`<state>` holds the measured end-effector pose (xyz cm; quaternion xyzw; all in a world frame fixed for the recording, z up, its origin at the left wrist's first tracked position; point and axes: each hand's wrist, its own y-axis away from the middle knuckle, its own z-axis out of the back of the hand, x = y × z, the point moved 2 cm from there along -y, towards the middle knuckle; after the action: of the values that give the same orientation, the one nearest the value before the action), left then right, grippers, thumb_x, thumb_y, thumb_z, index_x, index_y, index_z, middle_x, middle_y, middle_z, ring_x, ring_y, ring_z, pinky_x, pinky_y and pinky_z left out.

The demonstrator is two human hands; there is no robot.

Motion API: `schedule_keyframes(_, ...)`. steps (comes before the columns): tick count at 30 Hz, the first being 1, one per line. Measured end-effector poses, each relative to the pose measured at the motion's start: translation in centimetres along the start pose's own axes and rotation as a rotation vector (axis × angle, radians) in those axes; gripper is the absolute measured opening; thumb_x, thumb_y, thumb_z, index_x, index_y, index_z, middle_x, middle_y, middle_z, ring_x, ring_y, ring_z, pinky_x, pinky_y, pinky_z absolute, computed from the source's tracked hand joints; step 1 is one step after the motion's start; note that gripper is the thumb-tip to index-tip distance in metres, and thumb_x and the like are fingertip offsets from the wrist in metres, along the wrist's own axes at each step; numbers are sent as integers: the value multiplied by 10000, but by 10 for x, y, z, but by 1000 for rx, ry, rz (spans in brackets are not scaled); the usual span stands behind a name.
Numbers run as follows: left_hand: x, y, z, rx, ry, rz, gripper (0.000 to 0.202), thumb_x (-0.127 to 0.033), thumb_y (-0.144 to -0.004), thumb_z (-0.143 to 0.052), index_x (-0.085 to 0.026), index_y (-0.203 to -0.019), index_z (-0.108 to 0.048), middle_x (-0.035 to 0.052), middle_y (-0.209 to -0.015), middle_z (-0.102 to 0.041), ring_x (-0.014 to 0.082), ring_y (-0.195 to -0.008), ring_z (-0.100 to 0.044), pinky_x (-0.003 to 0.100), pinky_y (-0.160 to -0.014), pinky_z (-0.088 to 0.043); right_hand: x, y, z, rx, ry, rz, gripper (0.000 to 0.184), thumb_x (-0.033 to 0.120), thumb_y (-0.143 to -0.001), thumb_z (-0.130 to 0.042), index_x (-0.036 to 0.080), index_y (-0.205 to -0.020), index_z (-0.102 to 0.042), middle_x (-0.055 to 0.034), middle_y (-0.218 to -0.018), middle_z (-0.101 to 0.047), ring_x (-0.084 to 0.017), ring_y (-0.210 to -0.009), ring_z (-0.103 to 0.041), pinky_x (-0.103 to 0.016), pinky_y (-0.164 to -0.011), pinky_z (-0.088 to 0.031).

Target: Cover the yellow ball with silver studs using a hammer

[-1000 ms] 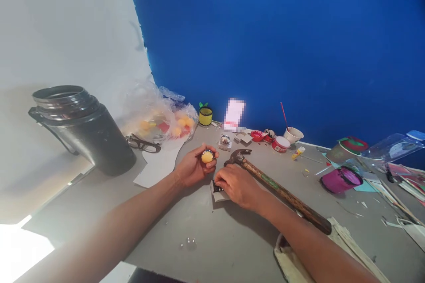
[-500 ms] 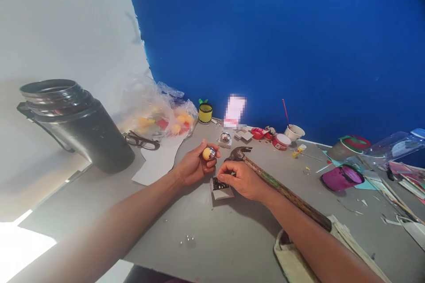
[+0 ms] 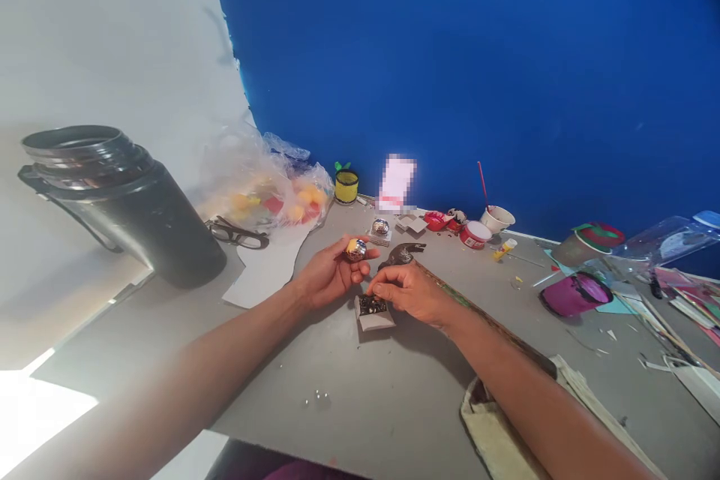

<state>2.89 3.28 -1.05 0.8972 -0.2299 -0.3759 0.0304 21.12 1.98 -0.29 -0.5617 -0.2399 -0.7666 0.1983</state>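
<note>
My left hand point(image 3: 329, 274) holds a small yellow ball point(image 3: 355, 248) in its fingertips, closed around it. Shiny silver thumbtack-like heads cover much of the ball's surface. Just to the right, my right hand point(image 3: 410, 292) has thumb and forefinger pinched together above a small open cardboard box point(image 3: 376, 321). Dark, glinting small pieces that look like tacks point(image 3: 372, 304) fill the box. Whatever lies between the pinching fingertips is too small to make out. A second ball point(image 3: 380, 227), fully silver, rests on a small white base behind my hands.
A claw hammer point(image 3: 402, 255) lies under my right forearm, by a beige cloth item point(image 3: 495, 431). At left stand a big dark flask point(image 3: 174, 217) and glasses point(image 3: 239, 234). Paint pots point(image 3: 475, 235), a paper cup point(image 3: 498, 220) and a purple container point(image 3: 577, 294) stand right. Loose silver bits point(image 3: 322, 395) lie in front.
My right hand has lifted slightly off the box's contents, uncovering more of them. The ball has turned in my left fingers, showing more silver and less yellow. The view has shifted slightly.
</note>
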Motion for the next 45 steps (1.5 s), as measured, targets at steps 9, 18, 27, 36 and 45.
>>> schedule_keyframes(9, 1, -2, 4, -74, -33, -16, 404, -452, -1000, -519, -115, -797, -609, 136, -930, -754, 70, -518, -545, 185, -484, -467, -6, -4, 6, 24, -444, -50, 370, 508, -777, -809, 157, -787, -691, -94, -882, -707, -100, -651, -472, -212, -489, -282)
schedule_keyframes(18, 3, -4, 5, -73, 27, 27, 340, -384, -1040, -402, -123, -1026, -620, 145, -894, -722, 92, -495, -520, 204, -459, -419, -10, -12, 13, -201, -689, -114, 463, 469, -575, -953, 147, -732, -659, 8, -662, -593, -34, -514, -318, -175, -447, -205)
schedule_keyframes(27, 5, 3, -2, -79, -353, -140, 332, -180, -825, -711, -164, -1125, -570, 37, -895, -649, 67, -544, -510, 200, -497, -370, -17, -18, 17, -323, -761, -110, 494, 436, -507, -984, 131, -770, -698, 16, -635, -556, -34, -511, -326, -167, -434, -197)
schedule_keyframes(36, 9, 14, -15, -104, -740, -240, 319, -158, -808, -630, -212, -1110, -541, -38, -799, -576, 80, -547, -529, 237, -541, -425, -16, -16, 21, -287, -768, -84, 416, 332, -523, -977, 141, -796, -727, -16, -699, -619, -66, -565, -414, -172, -428, -239)
schedule_keyframes(45, 9, 7, -7, 71, -439, -90, 358, -333, -821, -779, -144, -1097, -649, 109, -1019, -689, 136, -670, -659, 256, -563, -471, -16, -16, 23, -230, -749, -67, 383, 332, -531, -972, 151, -758, -723, -18, -701, -645, -64, -555, -420, -171, -436, -277)
